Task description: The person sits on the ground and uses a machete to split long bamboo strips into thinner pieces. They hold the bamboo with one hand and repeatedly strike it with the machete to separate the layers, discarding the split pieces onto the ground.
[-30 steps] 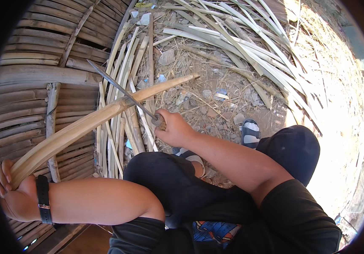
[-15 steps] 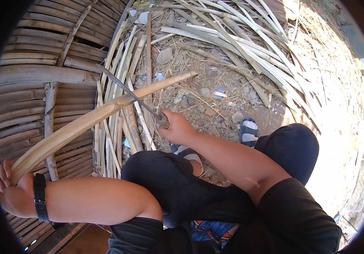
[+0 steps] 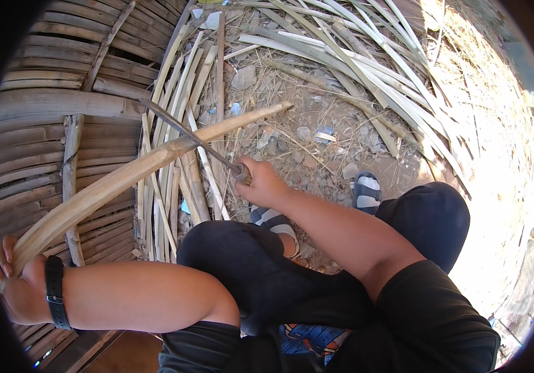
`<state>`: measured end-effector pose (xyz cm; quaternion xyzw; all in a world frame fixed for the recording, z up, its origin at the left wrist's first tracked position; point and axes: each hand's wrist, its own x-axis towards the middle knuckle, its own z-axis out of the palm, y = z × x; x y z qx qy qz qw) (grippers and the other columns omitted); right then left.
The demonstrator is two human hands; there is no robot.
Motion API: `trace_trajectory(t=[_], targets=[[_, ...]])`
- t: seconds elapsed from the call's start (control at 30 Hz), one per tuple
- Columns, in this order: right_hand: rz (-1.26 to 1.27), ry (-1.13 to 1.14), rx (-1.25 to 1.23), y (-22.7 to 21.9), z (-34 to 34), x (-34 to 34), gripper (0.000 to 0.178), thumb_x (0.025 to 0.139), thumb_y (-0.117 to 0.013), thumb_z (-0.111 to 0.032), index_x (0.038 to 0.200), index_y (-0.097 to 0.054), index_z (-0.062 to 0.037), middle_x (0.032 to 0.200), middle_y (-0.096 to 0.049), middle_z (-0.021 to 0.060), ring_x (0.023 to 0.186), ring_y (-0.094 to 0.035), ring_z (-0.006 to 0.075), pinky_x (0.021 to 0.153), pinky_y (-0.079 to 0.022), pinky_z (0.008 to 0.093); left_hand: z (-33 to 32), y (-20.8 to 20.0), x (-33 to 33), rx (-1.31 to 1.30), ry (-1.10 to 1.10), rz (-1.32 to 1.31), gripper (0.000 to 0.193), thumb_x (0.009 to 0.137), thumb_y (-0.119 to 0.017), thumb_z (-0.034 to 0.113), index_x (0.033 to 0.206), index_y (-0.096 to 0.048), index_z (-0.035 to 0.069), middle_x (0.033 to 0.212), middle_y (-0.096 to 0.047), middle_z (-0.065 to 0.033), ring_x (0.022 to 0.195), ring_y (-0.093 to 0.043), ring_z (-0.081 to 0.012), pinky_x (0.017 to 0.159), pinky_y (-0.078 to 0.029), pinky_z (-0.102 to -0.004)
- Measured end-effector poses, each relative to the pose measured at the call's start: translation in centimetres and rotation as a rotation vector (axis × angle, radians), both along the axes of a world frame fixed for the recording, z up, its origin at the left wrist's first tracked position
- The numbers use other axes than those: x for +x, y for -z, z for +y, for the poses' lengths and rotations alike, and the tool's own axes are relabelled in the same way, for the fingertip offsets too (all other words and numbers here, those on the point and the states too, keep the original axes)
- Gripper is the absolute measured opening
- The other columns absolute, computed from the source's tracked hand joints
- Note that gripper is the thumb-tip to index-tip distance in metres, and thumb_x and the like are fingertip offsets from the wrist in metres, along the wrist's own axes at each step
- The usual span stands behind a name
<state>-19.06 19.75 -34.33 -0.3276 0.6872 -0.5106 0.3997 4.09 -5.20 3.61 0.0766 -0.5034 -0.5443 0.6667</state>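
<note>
At the far left, my left hand (image 3: pixel 23 289) wraps round the near end of a long, pale, slightly curved wooden pole (image 3: pixel 115 178). The pole slants up to the right, its thin far end over the littered ground. My right hand (image 3: pixel 266 182) grips the handle of a machete (image 3: pixel 172 120). Its long dark blade points up and to the left and crosses the pole beyond its middle, seemingly touching it. Most of the machete's handle is hidden in my fist.
A bamboo slat wall (image 3: pixel 34 146) stands at the left. Beside it lie split bamboo strips (image 3: pixel 183 180), and a larger pile of bamboo strips (image 3: pixel 366 68) spreads at the upper right. My sandalled foot (image 3: pixel 366 191) and bent knees are close below. Straw and stones litter the ground.
The machete blade has turned slightly over the pole, and my right hand has shifted a little. My left hand keeps its hold with only a slight shift.
</note>
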Motion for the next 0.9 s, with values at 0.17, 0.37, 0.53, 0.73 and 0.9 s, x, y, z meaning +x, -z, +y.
trace_trajectory(t=[0.17,0.37,0.53,0.73,0.9], targets=[[0.085,0.192,0.182,3.9,0.9,-1.5,0.055,0.077,-0.068,-0.018,0.125,-0.054,0.0042,0.093,-0.067,0.0291,0.090,-0.067,0.0396,0.082,-0.052,0.0440,1.2,1.6,-1.5,0.010,-0.132,0.017,0.027,0.085,-0.061,0.019,0.071,-0.038,0.014,0.064,-0.031,0.0010,0.053,-0.033,-0.0139,0.050,-0.029,-0.0298],[0.055,0.078,0.113,-2.6,0.3,1.0,0.047,0.078,-0.067,-0.017,0.119,-0.057,0.0031,0.093,-0.067,0.0291,0.089,-0.067,0.0408,0.080,-0.052,0.0447,0.5,0.8,-1.0,-0.057,-0.209,-0.080,0.020,0.085,-0.053,0.022,0.073,-0.041,0.012,0.063,-0.033,-0.0007,0.051,-0.033,-0.0148,0.051,-0.031,-0.0308],[0.135,0.035,0.109,0.0,0.7,-0.1,0.043,0.078,-0.067,-0.017,0.114,-0.058,0.0033,0.093,-0.067,0.0290,0.091,-0.066,0.0428,0.080,-0.052,0.0457,5.7,1.7,-7.0,-0.014,-0.557,-0.124,0.013,0.082,-0.048,0.017,0.071,-0.042,0.012,0.061,-0.034,-0.0004,0.050,-0.033,-0.0136,0.054,-0.032,-0.0310],[0.144,0.173,0.301,2.9,1.4,-2.2,0.053,0.078,-0.066,-0.019,0.123,-0.054,0.0073,0.096,-0.067,0.0301,0.095,-0.066,0.0436,0.085,-0.053,0.0460,-0.8,1.3,0.5,-0.064,-0.102,-0.058,0.018,0.085,-0.050,0.023,0.075,-0.041,0.010,0.064,-0.033,-0.0020,0.053,-0.034,-0.0152,0.054,-0.031,-0.0317],[0.128,0.110,0.212,-1.7,0.1,0.7,0.053,0.077,-0.067,-0.020,0.121,-0.055,0.0071,0.093,-0.067,0.0284,0.088,-0.067,0.0418,0.079,-0.052,0.0455,1.4,0.6,-1.1,-0.087,-0.073,-0.056,0.018,0.088,-0.046,0.023,0.079,-0.039,0.009,0.068,-0.028,-0.0041,0.057,-0.033,-0.0175,0.057,-0.029,-0.0359]])
